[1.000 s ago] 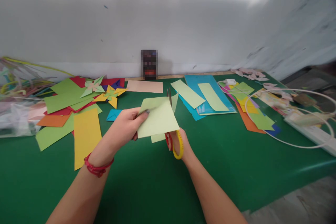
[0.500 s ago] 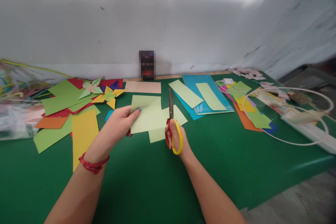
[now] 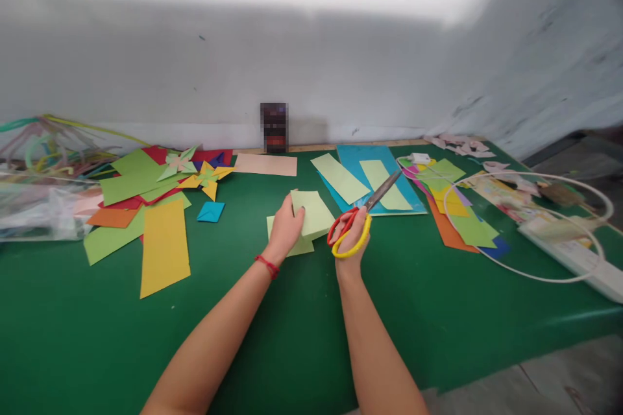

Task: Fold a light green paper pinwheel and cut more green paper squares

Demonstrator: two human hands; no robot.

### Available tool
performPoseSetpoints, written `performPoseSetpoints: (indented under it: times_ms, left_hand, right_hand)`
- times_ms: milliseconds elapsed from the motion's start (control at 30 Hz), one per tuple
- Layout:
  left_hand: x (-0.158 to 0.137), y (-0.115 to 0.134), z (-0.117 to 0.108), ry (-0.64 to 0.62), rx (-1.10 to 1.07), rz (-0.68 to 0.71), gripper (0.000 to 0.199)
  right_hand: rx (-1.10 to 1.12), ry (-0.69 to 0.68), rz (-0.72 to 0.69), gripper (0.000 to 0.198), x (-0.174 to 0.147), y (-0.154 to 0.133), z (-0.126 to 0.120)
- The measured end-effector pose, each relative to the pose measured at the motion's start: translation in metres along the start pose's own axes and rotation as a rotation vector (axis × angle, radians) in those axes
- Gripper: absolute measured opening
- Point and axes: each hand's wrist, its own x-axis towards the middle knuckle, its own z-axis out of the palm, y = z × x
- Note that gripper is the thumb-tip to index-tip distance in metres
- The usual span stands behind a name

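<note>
My left hand (image 3: pixel 286 228) pinches a pale green sheet of paper (image 3: pixel 314 211) between thumb and fingers, over the middle of the table. Beneath it, another pale green piece (image 3: pixel 302 248) lies partly covered by the hand and the sheet. In my right hand (image 3: pixel 351 253) is a pair of scissors (image 3: pixel 383 192) with one red and one yellow handle loop. Its blades look closed and point to the upper right, away from the held sheet. Behind the blades, two pale green strips, the left strip (image 3: pixel 341 178) and the right strip (image 3: pixel 382 183), rest on a blue packet (image 3: pixel 411 198).
Left on the green table (image 3: pixel 233 311) lie folded paper stars (image 3: pixel 207 178), a blue folded square (image 3: pixel 211 212), a yellow sheet (image 3: pixel 165 246) and other coloured papers. A pink strip (image 3: pixel 266 164) is at the back. A white cable (image 3: pixel 487 254) loops over papers and a power strip (image 3: pixel 574 259) at right.
My left hand has moved right with the pale green sheet. My right hand has shifted slightly right, and the scissors have swung from upright to pointing upper right. The blue folded square is now uncovered.
</note>
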Motion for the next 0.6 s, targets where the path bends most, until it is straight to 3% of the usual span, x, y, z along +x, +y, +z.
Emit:
performPoseSetpoints:
  times_ms: [100, 267, 600]
  left_hand:
    - [-0.005, 0.001, 0.020, -0.008, 0.214, -0.086, 0.058]
    - [-0.020, -0.002, 0.036, 0.103, 0.663, 0.065, 0.070]
    - [-0.018, -0.014, 0.057, 0.168, 0.828, 0.127, 0.055]
  right_hand:
    - [-0.022, -0.015, 0.081, 0.044, 0.006, 0.010, 0.000]
    - [-0.079, -0.035, 0.179, 0.047, 0.013, 0.032, 0.001]
    - [-0.342, -0.140, 0.084, 0.042, 0.003, 0.033, 0.004]
